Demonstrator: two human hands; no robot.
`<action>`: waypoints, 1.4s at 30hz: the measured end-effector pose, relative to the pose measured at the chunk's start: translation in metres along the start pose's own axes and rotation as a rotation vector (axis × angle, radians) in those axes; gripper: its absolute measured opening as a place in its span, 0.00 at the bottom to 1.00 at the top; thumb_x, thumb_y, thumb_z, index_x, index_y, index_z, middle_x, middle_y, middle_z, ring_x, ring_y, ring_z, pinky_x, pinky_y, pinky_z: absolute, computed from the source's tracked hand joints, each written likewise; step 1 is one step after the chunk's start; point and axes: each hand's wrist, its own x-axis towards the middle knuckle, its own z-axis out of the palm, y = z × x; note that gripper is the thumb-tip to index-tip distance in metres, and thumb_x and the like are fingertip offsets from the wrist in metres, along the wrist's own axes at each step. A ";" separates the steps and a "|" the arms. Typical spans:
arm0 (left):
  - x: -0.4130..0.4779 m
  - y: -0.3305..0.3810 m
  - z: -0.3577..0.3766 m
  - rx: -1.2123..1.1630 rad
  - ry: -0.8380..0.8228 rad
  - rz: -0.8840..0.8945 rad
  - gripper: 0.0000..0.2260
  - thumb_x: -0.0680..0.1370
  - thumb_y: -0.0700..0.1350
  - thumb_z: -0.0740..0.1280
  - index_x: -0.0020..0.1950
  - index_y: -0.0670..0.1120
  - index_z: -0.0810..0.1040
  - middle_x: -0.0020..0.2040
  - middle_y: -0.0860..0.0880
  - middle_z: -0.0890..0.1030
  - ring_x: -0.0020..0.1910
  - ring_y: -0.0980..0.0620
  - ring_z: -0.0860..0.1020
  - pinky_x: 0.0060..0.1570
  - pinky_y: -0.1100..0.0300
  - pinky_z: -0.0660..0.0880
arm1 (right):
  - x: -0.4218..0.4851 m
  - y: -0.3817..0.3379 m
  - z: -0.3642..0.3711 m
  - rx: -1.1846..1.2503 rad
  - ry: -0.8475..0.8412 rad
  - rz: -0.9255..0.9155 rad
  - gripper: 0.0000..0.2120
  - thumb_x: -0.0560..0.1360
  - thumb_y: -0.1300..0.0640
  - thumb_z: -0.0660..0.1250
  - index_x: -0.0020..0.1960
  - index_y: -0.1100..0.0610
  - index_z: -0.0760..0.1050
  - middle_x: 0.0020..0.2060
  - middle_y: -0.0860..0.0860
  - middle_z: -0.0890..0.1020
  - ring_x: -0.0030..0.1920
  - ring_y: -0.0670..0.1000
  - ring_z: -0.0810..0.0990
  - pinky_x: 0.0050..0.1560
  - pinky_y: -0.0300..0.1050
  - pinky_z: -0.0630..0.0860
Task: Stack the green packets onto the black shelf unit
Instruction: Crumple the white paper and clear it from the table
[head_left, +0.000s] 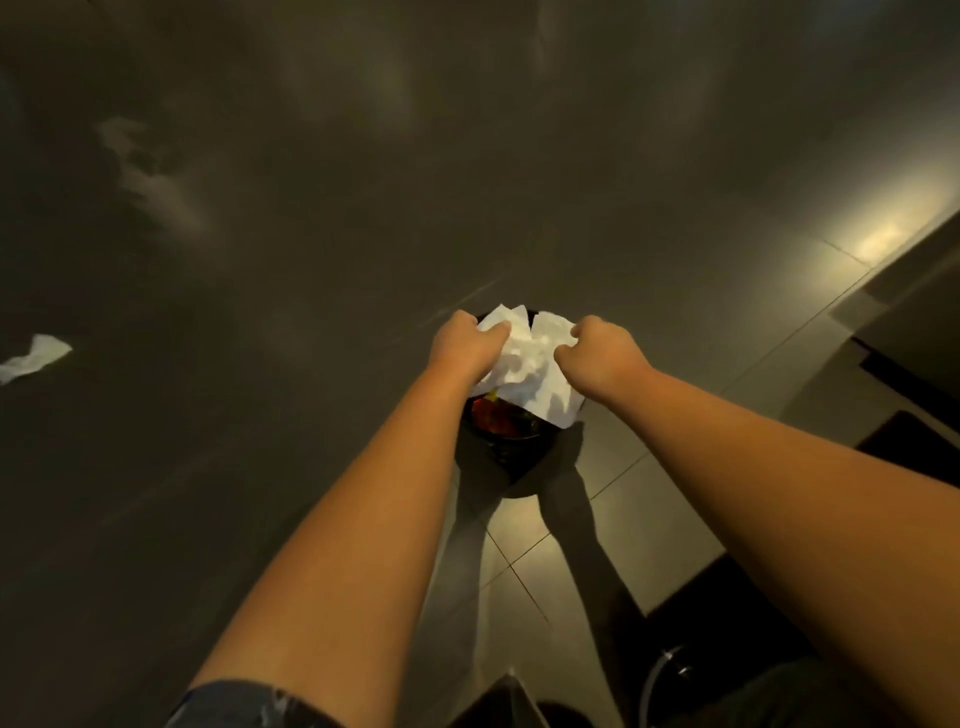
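Left hand: the left hand (467, 345) is out at frame centre, fingers curled tight on the left edge of a sheet of white paper (530, 364), with the thumb lying across the top of it.
Right hand: the right hand (597, 353) mirrors it just to the right, knuckles up and fingers clenched on the paper's right edge.
White paper: it is crumpled and creased, stretched between the two fists, and its lower corner hangs over the near rim of the bin.
Bin: a black bin (498, 452) sits on the floor directly under the hands, with the paper covering most of its mouth.
Bin contents: red wrappers (498, 415) show in the open sliver below the paper, and a yellow-green scrap (491, 397) peeks out at the paper's lower left edge.
Green packets: that scrap is the only green showing, and I cannot tell whether it is a packet, since most of it is hidden.
Shelf: a dark unit (914, 322) runs along the right edge of the frame, cut off and dim. I cannot tell whether it is a shelf.
Floor: a dark glossy floor (260, 234) fills the upper and left frame. Pale tiles (649, 493) lie at lower right, with the shadows of both arms across them.
Stray paper: one more crumpled white scrap (34, 358) lies at the far left edge, well apart from the bin.
Clothing: a blue sleeve (244, 706) shows at the bottom left.
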 end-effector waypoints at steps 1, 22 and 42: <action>0.002 -0.002 0.000 0.017 0.001 -0.003 0.22 0.83 0.54 0.68 0.71 0.40 0.78 0.59 0.42 0.82 0.54 0.42 0.81 0.46 0.50 0.76 | 0.001 0.002 0.001 0.003 -0.007 0.007 0.17 0.83 0.57 0.64 0.68 0.63 0.75 0.59 0.60 0.82 0.53 0.59 0.80 0.50 0.49 0.77; -0.159 0.080 -0.088 -0.168 -0.003 0.174 0.08 0.84 0.41 0.64 0.57 0.51 0.82 0.54 0.50 0.86 0.47 0.51 0.87 0.46 0.52 0.82 | -0.140 -0.073 -0.120 0.070 0.092 -0.127 0.14 0.84 0.55 0.63 0.49 0.62 0.84 0.46 0.58 0.86 0.49 0.57 0.84 0.47 0.46 0.75; -0.427 0.300 0.010 -0.105 -0.230 0.854 0.07 0.84 0.39 0.66 0.58 0.46 0.83 0.47 0.47 0.89 0.39 0.50 0.84 0.42 0.54 0.82 | -0.397 0.065 -0.378 0.486 0.562 0.017 0.05 0.82 0.58 0.67 0.53 0.57 0.81 0.45 0.54 0.86 0.40 0.53 0.84 0.44 0.51 0.84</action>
